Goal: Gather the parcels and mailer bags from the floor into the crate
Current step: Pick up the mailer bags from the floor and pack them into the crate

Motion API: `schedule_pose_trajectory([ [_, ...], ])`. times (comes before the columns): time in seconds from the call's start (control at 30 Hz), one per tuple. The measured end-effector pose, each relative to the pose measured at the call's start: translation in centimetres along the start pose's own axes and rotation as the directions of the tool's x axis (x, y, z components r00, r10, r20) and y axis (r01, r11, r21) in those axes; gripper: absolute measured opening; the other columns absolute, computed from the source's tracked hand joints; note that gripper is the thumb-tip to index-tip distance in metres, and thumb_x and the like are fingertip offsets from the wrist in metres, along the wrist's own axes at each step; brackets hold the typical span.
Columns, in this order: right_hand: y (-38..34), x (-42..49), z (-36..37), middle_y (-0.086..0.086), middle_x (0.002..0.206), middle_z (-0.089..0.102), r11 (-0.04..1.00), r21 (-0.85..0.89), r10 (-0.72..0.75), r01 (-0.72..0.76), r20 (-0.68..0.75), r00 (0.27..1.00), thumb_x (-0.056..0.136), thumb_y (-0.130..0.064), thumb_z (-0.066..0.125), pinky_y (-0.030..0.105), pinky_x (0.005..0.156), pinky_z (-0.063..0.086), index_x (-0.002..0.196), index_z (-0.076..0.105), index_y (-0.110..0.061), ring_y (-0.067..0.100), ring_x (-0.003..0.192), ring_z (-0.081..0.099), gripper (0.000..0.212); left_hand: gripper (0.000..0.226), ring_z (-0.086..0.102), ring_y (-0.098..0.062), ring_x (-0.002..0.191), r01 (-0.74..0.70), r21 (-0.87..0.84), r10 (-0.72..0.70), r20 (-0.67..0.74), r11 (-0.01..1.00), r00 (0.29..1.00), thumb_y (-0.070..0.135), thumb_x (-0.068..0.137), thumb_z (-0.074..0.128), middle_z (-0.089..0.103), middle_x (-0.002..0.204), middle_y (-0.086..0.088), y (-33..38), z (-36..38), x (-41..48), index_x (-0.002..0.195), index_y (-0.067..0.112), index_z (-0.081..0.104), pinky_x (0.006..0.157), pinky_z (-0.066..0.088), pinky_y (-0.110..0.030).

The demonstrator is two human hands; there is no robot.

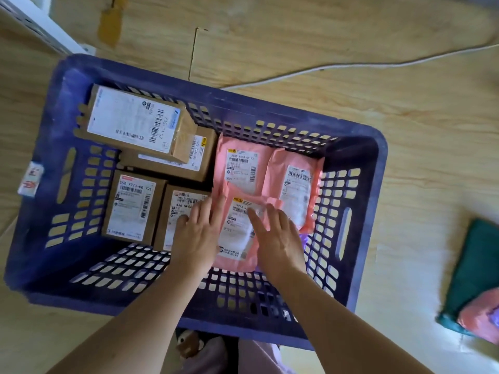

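A blue perforated crate (81,279) stands on the wooden floor. Its left half holds several cardboard parcels (135,122) with white labels, one lying on top of another. Three pink mailer bags fill the right half: two at the back (240,166) and one in front (237,236). My left hand (197,233) lies flat with straight fingers across the front bag's left edge and a parcel (181,203). My right hand (275,236) presses flat on the front bag's right side. A green mailer bag (475,268) and a pink one (480,317) lie on the floor at the right.
A white cable (351,66) runs across the floor behind the crate. A white metal frame (35,22) stands at the top left. A sticker tag (29,179) hangs on the crate's left rim. A slipper (189,344) shows below the crate's near edge.
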State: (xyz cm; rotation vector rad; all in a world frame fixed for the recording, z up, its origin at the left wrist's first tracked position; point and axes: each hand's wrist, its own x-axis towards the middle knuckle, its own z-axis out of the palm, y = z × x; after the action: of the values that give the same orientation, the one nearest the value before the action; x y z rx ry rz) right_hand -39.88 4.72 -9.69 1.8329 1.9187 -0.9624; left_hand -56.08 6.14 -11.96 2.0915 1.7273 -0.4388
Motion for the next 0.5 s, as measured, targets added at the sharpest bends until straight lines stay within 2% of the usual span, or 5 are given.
schedule_pose_trajectory([
  [0.07, 0.2, 0.5, 0.3, 0.005, 0.158, -0.014, 0.996, -0.050, -0.066, 0.068, 0.050, 0.997, 0.081, 0.010, 0.047, 0.039, 0.116, -0.001, 0.150, 0.002, -0.034, 0.026, 0.147, -0.006, 0.093, 0.137, 0.048, -0.024, 0.112, -0.024, -0.001, 0.024, -0.015, 1.000, 1.000, 0.019, 0.035, 0.093, 0.042, 0.127, -0.007, -0.1, 0.5, 0.3, 0.150, 0.014, 0.018, 0.083, 0.052, -0.039],
  [0.13, 0.3, 1.2, 0.9, 0.006, 0.151, -0.033, 0.988, -0.113, -0.084, 0.101, 0.146, 0.986, 0.085, 0.003, 0.047, 0.041, 0.115, -0.006, 0.149, -0.008, -0.036, 0.027, 0.145, -0.018, 0.092, 0.144, 0.034, -0.024, 0.129, -0.031, 0.012, 0.031, 0.013, 0.999, 0.999, 0.018, 0.039, 0.093, 0.028, 0.144, -0.007, 0.3, 0.4, 0.6, 0.151, 0.016, 0.002, 0.097, 0.045, -0.045],
  [0.2, 0.4, 1.9, 1.5, 0.008, 0.145, -0.040, 0.980, -0.159, -0.084, 0.119, 0.214, 0.973, 0.087, -0.001, 0.048, 0.044, 0.117, -0.003, 0.148, -0.012, -0.037, 0.029, 0.143, -0.021, 0.092, 0.137, 0.005, -0.026, 0.147, -0.039, 0.039, 0.037, 0.048, 0.998, 0.998, 0.012, 0.057, 0.085, -0.006, 0.158, -0.005, 0.5, 0.8, 1.0, 0.148, 0.020, -0.017, 0.112, 0.022, -0.050],
  [0.3, 0.8, 2.8, 2.0, 0.009, 0.150, -0.034, 0.982, -0.133, -0.095, 0.131, 0.246, 0.965, 0.087, -0.001, 0.049, 0.043, 0.118, 0.005, 0.148, -0.009, -0.038, 0.028, 0.145, -0.017, 0.092, 0.122, -0.038, -0.022, 0.135, -0.127, 0.116, 0.100, 0.214, 0.985, 0.972, 0.022, 0.082, 0.069, -0.044, 0.145, -0.003, 0.5, 1.3, 2.0, 0.135, 0.023, -0.041, 0.111, -0.016, -0.047],
  [0.5, 1.3, 3.7, 2.0, 0.009, 0.151, -0.034, 0.966, -0.189, -0.112, 0.177, 0.311, 0.944, 0.085, 0.000, 0.049, 0.050, 0.118, 0.003, 0.147, -0.008, -0.041, 0.027, 0.145, -0.018, 0.095, 0.104, -0.031, -0.026, 0.139, -0.157, 0.260, 0.042, 0.397, 0.953, 0.917, 0.026, 0.089, 0.059, -0.032, 0.152, -0.011, 1.9, 1.3, 2.9, 0.142, 0.009, -0.029, 0.110, -0.019, -0.046],
])
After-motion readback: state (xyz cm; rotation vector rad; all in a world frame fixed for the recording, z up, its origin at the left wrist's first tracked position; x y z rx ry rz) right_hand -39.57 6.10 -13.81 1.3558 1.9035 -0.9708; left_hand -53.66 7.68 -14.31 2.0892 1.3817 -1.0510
